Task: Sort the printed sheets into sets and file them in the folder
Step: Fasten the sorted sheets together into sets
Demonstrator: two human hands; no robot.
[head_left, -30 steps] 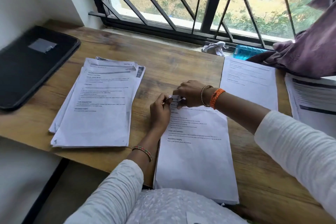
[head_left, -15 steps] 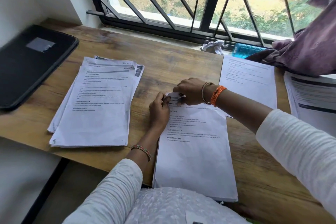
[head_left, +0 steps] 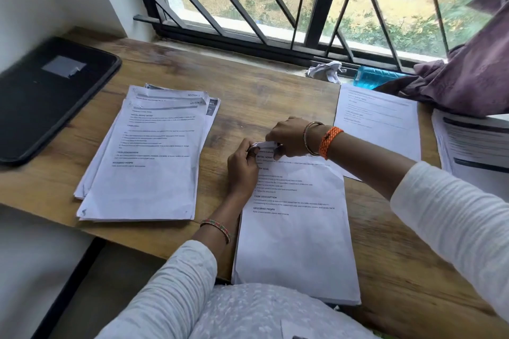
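Both hands, left hand (head_left: 243, 166) and right hand (head_left: 286, 136), pinch the crumpled top corner of the sheet stack (head_left: 297, 228) lying on the desk (head_left: 261, 102) below the grip. She seems to be binding one set; next, filing it in the black folder (head_left: 41, 96) far left.

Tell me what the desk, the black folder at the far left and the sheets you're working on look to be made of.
Desk: wood or wood-look laminate, matte, with visible brown grain; which one is unclear.
Black folder: looks like plastic or faux leather, smooth and slightly glossy, with a raised rim.
Sheets: thin white printed paper, crumpled at the top corner where the left hand and right hand pinch it.
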